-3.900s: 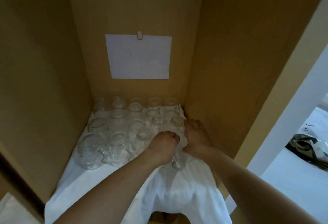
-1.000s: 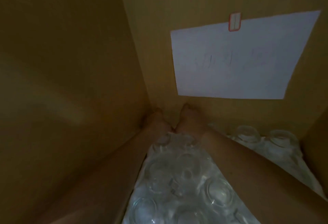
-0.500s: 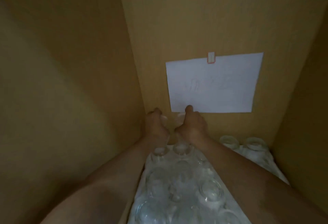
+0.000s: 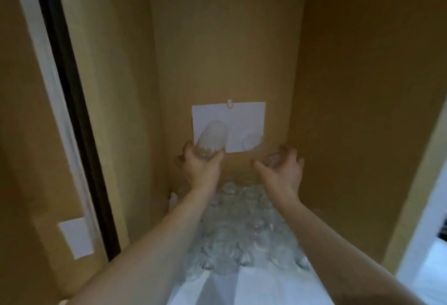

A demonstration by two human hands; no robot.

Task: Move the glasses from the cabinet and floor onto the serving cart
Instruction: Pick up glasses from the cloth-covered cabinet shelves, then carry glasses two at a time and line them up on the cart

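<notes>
Both my hands are raised inside the wooden cabinet, each holding a clear drinking glass. My left hand [image 4: 202,168] grips the base of a tall glass [image 4: 211,139] that tilts up toward the back wall. My right hand [image 4: 281,169] cups another clear glass [image 4: 260,148], its rim pointing up and left. Below my hands, several more clear glasses [image 4: 242,229] stand packed together on a white cloth [image 4: 254,285] that covers the cabinet shelf. The serving cart is not in view.
A white paper sheet [image 4: 244,121] is clipped to the cabinet's back wall behind the lifted glasses. Wooden side walls [image 4: 358,135] close in left and right. A dark door edge [image 4: 72,101] runs down the left, with a small white label [image 4: 76,237] beside it.
My hands were reaching down among the glasses at the cabinet's back left corner. They have since come up and apart, each with a glass, and my head has pulled back.
</notes>
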